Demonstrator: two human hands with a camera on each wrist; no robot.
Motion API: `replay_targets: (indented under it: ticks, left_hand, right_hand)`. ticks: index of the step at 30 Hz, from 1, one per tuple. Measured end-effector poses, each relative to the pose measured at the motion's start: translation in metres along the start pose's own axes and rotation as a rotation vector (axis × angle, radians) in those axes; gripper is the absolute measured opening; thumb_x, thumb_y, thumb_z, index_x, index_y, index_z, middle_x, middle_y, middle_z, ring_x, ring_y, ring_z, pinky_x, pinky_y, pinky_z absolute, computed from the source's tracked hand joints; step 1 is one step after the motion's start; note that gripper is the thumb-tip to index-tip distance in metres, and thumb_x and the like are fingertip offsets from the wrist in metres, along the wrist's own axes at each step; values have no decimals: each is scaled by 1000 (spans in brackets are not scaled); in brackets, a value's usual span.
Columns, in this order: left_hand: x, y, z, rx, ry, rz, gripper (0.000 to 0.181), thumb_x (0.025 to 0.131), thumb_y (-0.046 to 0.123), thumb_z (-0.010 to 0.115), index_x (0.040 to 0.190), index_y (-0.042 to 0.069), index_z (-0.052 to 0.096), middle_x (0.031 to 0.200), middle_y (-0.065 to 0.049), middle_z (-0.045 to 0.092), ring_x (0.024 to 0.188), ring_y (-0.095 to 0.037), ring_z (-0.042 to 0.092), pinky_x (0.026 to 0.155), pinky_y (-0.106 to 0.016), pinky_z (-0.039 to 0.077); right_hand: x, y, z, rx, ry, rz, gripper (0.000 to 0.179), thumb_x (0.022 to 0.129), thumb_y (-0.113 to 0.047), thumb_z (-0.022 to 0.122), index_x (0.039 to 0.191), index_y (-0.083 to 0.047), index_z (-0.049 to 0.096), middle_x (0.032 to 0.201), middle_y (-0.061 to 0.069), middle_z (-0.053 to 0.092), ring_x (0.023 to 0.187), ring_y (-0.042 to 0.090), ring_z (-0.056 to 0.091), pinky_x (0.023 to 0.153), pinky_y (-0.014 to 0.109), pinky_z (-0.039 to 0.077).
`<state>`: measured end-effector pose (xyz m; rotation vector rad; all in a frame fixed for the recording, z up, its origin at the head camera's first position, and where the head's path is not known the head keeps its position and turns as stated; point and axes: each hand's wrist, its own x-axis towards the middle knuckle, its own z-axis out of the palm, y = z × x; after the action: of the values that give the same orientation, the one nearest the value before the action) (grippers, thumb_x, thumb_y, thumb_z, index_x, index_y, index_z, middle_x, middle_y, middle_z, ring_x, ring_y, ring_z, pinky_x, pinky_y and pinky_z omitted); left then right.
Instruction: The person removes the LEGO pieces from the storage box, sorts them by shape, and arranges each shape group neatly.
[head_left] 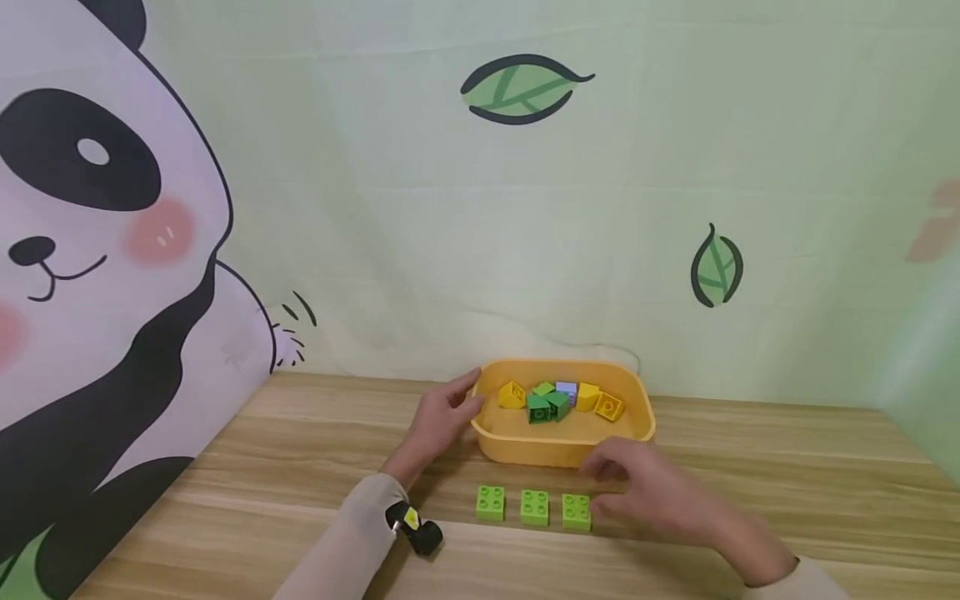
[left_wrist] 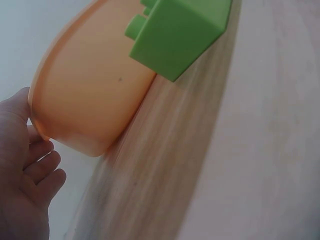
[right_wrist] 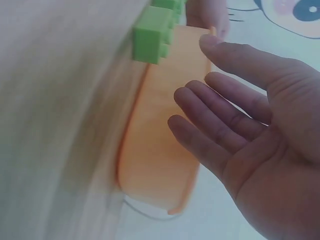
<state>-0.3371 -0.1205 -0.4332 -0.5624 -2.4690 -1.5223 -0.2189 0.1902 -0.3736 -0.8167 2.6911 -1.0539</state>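
Note:
Near the wall stands a yellow-orange plastic basket point(head_left: 528, 450) holding several toy bricks in yellow, two greens and lavender. My left hand point(head_left: 442, 419) holds its left end, the thumb over the rim; in the left wrist view the other fingers point(left_wrist: 42, 167) lie curled beside the outer wall. Three light green bricks stand in a row in front of the basket, studs up: a left one point(head_left: 491, 503), a middle one point(head_left: 535, 507) and a right one point(head_left: 577, 512). Just right of that row hovers my right hand point(head_left: 648, 492), fingers loosely bent and nothing held, as the right wrist view confirms.
A wood-grain tabletop point(head_left: 787, 467) extends under everything. Behind it hangs a pale green cloth point(head_left: 375, 208) printed with leaves and a panda point(head_left: 172, 300). A black wrist device point(head_left: 416, 529) is strapped on my left sleeve.

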Motion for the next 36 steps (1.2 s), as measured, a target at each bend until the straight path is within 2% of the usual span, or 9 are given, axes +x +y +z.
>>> replay_targets:
  ticks: [5, 9, 12, 17, 24, 31, 36]
  left_hand:
    - [-1, 1, 0, -7, 4, 9, 51, 104, 14, 64, 152, 0, 55, 155, -15, 55, 142, -37, 52, 116, -51, 44]
    - [-1, 1, 0, -22, -6, -1, 52, 104, 16, 64, 153, 1, 55, 156, -14, 54, 143, -37, 52, 116, -52, 44]
    - [-1, 2, 0, -23, -14, -11, 52, 105, 17, 64, 153, 1, 54, 157, -13, 54, 143, -36, 51, 116, -52, 44]
    - [0, 1, 0, -14, -12, -22, 53, 104, 17, 64, 154, 3, 54, 157, -11, 53, 144, -34, 51, 116, -49, 45]
    - [0, -1, 0, -28, -1, -5, 52, 104, 16, 64, 153, 1, 55, 156, -13, 54, 143, -37, 51, 115, -52, 45]
    - [0, 0, -1, -17, -11, -28, 53, 104, 17, 64, 155, 4, 54, 158, -10, 53, 144, -34, 50, 116, -49, 44]
    - [0, 0, -1, -26, -7, -6, 52, 104, 15, 64, 153, 1, 55, 157, -13, 54, 143, -36, 51, 115, -51, 45]
  right_hand:
    - [0, -4, -11, -27, 82, -55, 28, 90, -14, 86, 114, -4, 73, 112, 4, 74, 102, 26, 70, 91, 45, 62]
    - [4, -8, -22, -71, 164, -59, 26, 92, -14, 85, 113, -4, 74, 110, 5, 75, 100, 24, 71, 89, 45, 63]
    - [9, -10, -29, -89, 189, -57, 25, 94, -15, 83, 114, -4, 74, 112, 6, 75, 103, 26, 71, 92, 48, 62]
    - [24, -12, -36, -118, 213, -108, 22, 95, -12, 81, 114, -3, 74, 112, 7, 75, 104, 31, 72, 92, 50, 62]
    - [47, -12, -40, -143, 214, -118, 22, 95, -6, 79, 116, 0, 73, 112, 9, 75, 105, 31, 70, 93, 52, 62]
    - [70, -5, -40, -167, 192, -132, 21, 95, -4, 78, 115, 1, 74, 111, 13, 75, 104, 34, 71, 93, 54, 61]
    - [86, -2, -41, -212, 157, -89, 20, 96, -5, 77, 115, 1, 75, 112, 15, 75, 103, 31, 71, 95, 52, 60]
